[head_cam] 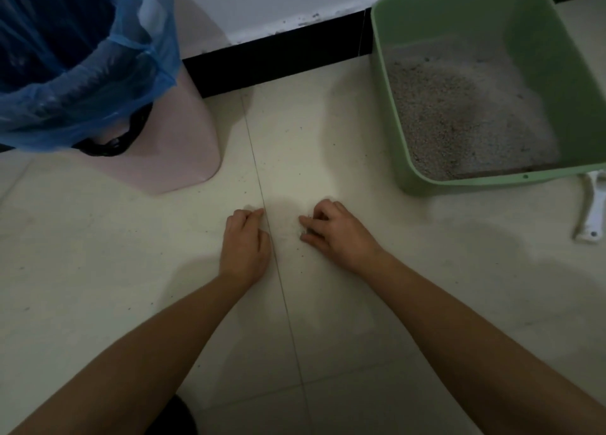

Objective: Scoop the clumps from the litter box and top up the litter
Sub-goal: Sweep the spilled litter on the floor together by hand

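Resting on the pale tiled floor (131, 270), both bare hands sit close together, one on each side of a thin grout line (284, 303). The left hand (244, 247) has its fingers curled under, knuckles up, with the tips down on the tile. The right hand (337, 237) is curled the same way, its fingertips touching the floor. I cannot tell whether either hand has anything pinched inside it. Between the two hands lies a faint scatter of spilled grains (290, 229), with a few darker specks around it.

Beyond the right hand and off to its outer side stands the green litter box (380, 73). The litter (459, 113) inside is grey and sandy, banked higher toward the far wall and thin along the near edge. Farther out on the same side, just beside the box's near corner, a white handle (590, 211) lies flat on the tile. Its upper end is cut off at the edge of view.

Beyond the left hand and to its outer side stands a pink bin (183, 146) lined with a blue plastic bag (82, 57), whose loose edge hangs over the rim. Straight ahead of both hands, a black skirting board (278, 64) runs along the foot of a white wall (262, 1).
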`<state>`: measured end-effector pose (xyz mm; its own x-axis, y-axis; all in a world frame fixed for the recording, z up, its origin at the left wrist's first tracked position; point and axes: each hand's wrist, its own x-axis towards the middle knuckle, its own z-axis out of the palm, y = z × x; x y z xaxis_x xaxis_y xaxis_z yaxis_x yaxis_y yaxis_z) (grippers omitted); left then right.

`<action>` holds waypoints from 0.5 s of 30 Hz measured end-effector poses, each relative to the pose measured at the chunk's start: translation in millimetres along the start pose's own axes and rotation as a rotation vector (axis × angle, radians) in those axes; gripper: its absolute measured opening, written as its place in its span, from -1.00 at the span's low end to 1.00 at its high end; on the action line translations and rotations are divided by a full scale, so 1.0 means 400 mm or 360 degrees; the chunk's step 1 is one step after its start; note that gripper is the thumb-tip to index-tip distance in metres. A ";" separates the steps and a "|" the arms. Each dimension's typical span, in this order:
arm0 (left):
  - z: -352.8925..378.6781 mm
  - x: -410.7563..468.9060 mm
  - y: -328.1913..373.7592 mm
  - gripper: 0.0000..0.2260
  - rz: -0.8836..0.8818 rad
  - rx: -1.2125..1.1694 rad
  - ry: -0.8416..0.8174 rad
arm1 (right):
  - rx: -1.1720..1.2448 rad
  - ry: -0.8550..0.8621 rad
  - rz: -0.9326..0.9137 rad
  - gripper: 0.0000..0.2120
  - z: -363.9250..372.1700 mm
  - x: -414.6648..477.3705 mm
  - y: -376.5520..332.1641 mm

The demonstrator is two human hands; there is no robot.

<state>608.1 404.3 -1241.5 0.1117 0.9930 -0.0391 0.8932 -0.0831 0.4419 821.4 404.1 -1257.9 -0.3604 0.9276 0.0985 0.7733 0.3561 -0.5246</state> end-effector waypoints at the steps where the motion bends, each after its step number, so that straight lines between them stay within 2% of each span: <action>1: 0.000 0.000 0.000 -0.59 0.0006 -0.0002 0.0001 | 0.0047 0.0051 -0.0011 -0.71 0.008 0.003 -0.001; 6: -0.006 0.004 0.000 -0.60 -0.0014 -0.0028 -0.0018 | 0.0007 0.0118 -0.0121 -0.91 0.031 0.005 -0.005; 12: 0.008 -0.013 0.017 -0.67 0.0028 -0.0073 -0.0059 | -0.0198 -0.0035 -0.0156 -0.81 0.033 -0.009 -0.027; 15: 0.027 -0.026 0.051 -0.66 0.0135 -0.0105 -0.0117 | -0.0096 -0.0051 0.0018 -0.87 0.011 -0.034 0.002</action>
<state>629.8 391.2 -1241.8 0.2195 0.9735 -0.0638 0.8488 -0.1583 0.5044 824.6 391.3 -1263.5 -0.3670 0.9279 0.0652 0.8071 0.3525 -0.4737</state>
